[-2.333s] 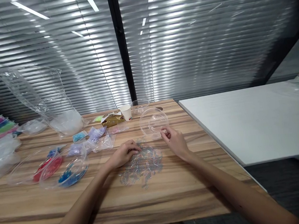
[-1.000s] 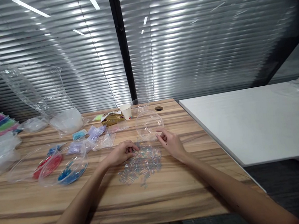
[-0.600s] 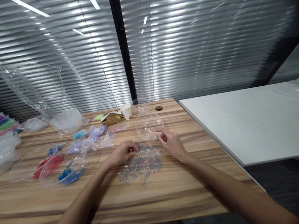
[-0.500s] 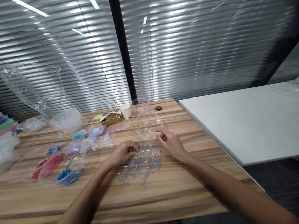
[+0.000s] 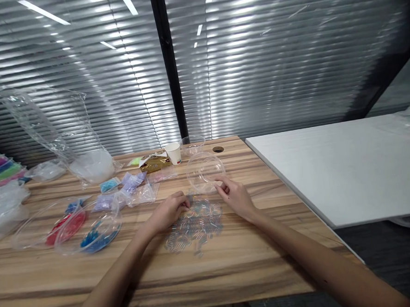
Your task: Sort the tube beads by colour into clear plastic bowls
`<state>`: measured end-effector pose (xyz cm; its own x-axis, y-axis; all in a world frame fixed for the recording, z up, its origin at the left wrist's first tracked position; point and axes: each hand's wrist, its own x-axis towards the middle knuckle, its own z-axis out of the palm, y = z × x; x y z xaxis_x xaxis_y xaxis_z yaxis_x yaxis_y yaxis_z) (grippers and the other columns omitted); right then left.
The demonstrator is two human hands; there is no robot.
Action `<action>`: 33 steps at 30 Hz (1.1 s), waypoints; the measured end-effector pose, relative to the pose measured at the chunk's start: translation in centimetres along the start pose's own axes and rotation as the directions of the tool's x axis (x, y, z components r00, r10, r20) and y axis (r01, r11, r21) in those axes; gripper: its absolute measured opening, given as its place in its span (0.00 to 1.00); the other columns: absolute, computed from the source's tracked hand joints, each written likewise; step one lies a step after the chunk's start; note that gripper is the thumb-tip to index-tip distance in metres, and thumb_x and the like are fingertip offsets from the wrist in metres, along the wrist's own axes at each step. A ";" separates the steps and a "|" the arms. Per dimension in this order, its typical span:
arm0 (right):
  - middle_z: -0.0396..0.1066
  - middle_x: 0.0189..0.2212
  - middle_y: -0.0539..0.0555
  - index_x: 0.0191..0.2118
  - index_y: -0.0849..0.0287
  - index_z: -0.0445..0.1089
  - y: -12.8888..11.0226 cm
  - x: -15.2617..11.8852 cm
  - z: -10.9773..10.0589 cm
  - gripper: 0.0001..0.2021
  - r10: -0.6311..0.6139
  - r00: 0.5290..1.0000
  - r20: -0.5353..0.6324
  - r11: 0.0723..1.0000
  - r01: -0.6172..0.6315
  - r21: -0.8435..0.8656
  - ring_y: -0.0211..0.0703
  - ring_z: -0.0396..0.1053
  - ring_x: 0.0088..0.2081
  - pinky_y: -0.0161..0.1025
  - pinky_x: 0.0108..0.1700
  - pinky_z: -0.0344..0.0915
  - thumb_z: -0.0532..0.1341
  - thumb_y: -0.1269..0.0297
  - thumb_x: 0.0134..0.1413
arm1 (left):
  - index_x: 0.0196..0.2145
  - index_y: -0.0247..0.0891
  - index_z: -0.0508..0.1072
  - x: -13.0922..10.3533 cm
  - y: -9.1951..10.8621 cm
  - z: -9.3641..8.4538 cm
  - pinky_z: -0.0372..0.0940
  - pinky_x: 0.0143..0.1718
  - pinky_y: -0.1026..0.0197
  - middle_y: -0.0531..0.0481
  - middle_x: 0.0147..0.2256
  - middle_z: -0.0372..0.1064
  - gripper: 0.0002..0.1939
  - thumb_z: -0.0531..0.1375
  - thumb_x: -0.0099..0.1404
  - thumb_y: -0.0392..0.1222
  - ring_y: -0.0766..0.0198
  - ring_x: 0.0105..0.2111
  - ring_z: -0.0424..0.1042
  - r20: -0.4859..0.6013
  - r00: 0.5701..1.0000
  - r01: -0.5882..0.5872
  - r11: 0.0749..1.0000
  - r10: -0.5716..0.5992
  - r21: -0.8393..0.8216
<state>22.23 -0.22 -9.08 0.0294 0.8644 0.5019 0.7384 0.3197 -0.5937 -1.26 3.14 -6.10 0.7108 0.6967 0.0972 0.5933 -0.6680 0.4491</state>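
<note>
A loose spread of small clear, shiny pieces [image 5: 198, 223] lies on the wooden table in front of me; they are too small to name surely. My left hand [image 5: 171, 211] rests at the upper left edge of this spread, its fingers curled together. Whatever those fingertips hold, if anything, is hidden. On the other side, my right hand [image 5: 235, 198] has thumb and forefinger closed at the near right rim of a clear plastic bowl [image 5: 205, 165]. The bowl stands just beyond the pieces, its open side tipped toward me.
Clear bowls with red pieces [image 5: 70, 226] and blue pieces [image 5: 101, 238] sit at the left. Behind are purple bead bags [image 5: 133, 181], a brown packet [image 5: 155, 162], a paper cup [image 5: 173, 153] and another clear bowl [image 5: 193, 145]. A white table [image 5: 338, 173] adjoins at right.
The view has shifted very slightly. My left hand's fingers have curled a little differently over the edge of the pieces; my right hand stays at the bowl's rim.
</note>
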 end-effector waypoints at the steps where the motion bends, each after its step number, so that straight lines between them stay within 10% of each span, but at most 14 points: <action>1: 0.70 0.25 0.48 0.45 0.55 0.67 0.0 0.0 0.0 0.12 -0.004 1.000 -0.003 1.000 0.004 -0.001 0.34 0.64 0.24 0.30 0.29 0.58 0.53 0.62 0.56 | 0.31 0.35 0.67 0.0 0.0 0.0 0.56 0.36 0.65 0.49 0.33 0.63 0.08 0.49 0.60 0.32 0.65 0.34 0.63 0.000 1.000 -0.004 1.000 0.004 0.020; 17: 0.68 0.23 0.48 0.45 0.56 0.68 0.1 0.1 0.0 0.12 -0.019 1.000 -0.001 1.000 0.019 0.011 0.35 0.64 0.24 0.31 0.30 0.57 0.53 0.64 0.56 | 0.30 0.35 0.65 0.1 0.8 0.0 0.55 0.35 0.64 0.49 0.33 0.62 0.06 0.49 0.61 0.33 0.65 0.33 0.61 0.016 1.000 0.021 0.994 -0.023 0.105; 33: 0.65 0.21 0.48 0.44 0.58 0.68 -0.6 -0.1 -0.3 0.12 -0.115 0.986 -0.121 0.991 0.122 0.051 0.33 0.63 0.23 0.30 0.29 0.57 0.51 0.65 0.56 | 0.31 0.35 0.64 0.2 0.4 0.1 0.56 0.33 0.66 0.51 0.30 0.64 0.07 0.48 0.63 0.35 0.68 0.31 0.63 -0.346 0.938 -0.032 0.999 0.023 -0.019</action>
<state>21.96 -0.60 -8.60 0.0253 0.7687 0.6391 0.7011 0.4421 -0.5595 -0.83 2.95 -6.02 0.5500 0.7285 0.4085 0.5631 -0.6846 0.4628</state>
